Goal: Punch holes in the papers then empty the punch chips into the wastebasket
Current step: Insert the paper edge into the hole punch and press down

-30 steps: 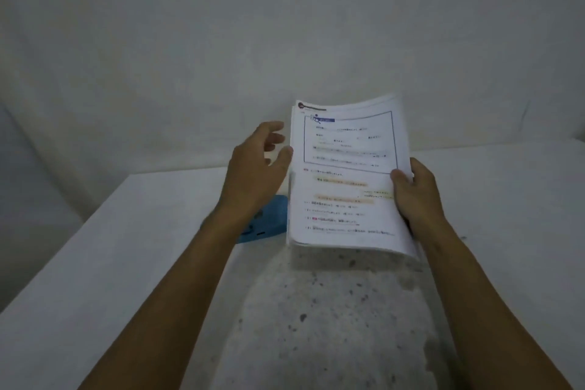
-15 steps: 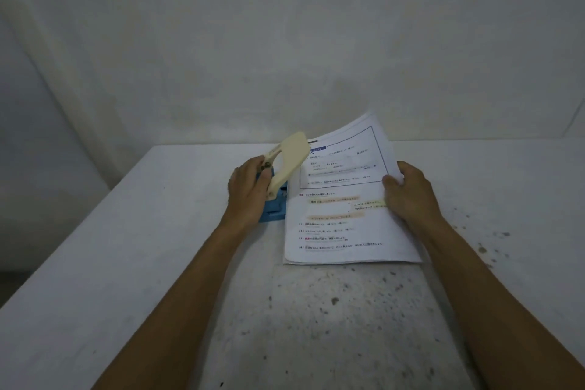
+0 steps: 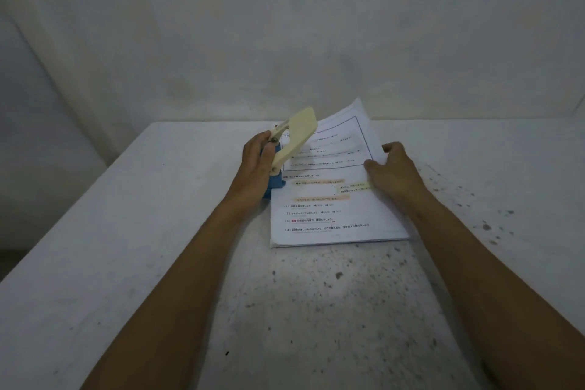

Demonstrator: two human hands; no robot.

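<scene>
Right now my left hand sits just left of centre in the frame, its fingers wrapped around the blue body of the hole punch, which stands on the desk. Its cream lever is raised, tilting up and to the right above the upper left corner of the papers. My thumb and fingertips close on the punch's left side, so that hand is clamped on it; the far side of the punch is hidden behind the lever and my hand.

My right hand lies to the right of centre, resting on the right edge of the papers, fingers curled down with the thumb on the printed page; whether they pinch the sheets or only press them flat I cannot tell. The stack's left edge meets the punch, its upper part lifts off the desk and curves toward the wall, and its lower edge lies flat.

The desk is pale and speckled with dark spots, thickest at lower centre and to the right. Open surface spreads to the left of the punch, right of the papers and toward the bottom of the frame. The desk's left edge runs diagonally from upper centre to the lower left, and its far edge meets the wall just behind the papers
</scene>
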